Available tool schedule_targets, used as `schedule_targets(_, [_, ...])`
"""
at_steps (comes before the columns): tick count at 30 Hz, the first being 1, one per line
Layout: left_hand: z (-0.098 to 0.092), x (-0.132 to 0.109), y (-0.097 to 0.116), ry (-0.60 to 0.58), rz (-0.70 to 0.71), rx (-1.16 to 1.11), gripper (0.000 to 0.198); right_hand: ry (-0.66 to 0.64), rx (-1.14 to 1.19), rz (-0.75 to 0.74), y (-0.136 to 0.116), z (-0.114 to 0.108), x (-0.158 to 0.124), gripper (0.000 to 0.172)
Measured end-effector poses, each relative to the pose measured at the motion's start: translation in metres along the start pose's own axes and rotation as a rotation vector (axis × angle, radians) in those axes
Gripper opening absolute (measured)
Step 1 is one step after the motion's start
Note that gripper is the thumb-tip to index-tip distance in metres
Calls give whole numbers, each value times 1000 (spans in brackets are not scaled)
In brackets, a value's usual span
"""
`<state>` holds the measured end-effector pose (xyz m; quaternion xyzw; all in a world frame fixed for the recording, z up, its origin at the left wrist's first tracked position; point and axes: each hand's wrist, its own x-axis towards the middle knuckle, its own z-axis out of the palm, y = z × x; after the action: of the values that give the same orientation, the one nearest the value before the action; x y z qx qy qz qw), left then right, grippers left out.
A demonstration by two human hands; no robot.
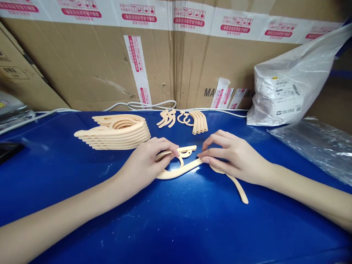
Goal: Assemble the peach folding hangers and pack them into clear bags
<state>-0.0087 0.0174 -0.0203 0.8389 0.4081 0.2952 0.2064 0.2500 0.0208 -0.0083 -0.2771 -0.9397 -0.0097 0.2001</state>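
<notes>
A peach plastic folding hanger (178,170) lies on the blue table (176,220) between my hands. My left hand (145,165) is closed on its left part, fingers pinching the upper bar near the hook. My right hand (233,156) pinches the hanger's middle, and one arm of the hanger (239,189) trails out to the right below my wrist. A stack of folded peach hangers (115,132) sits behind my left hand. Loose peach hanger pieces (183,120) lie further back in the centre.
Large cardboard boxes (165,62) with pink-printed tape stand as a wall behind the table. A white cable (154,105) runs along their base. A white plastic bag (286,91) with a label and clear plastic film (316,146) lie at the right. A dark object (8,150) sits at the left edge.
</notes>
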Motion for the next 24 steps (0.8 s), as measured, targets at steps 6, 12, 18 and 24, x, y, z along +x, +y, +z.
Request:
schedule_targets(6, [2,-1,-4,18,11,15,18,49,-305,-73,-6,-10,1,32])
schedule_targets(12, [2,-1,-1,37,-5,94,17,-77,-423,9,-16,-14,-2,41])
schedule_targets(18, [3,-4,-1,32,-50,142,17,-50,-279,-58,-15,-2,-3,31])
schedule_targets(24, [2,-6,-3,85,-52,297,15,-69,-238,-168,-13,-4,0,31])
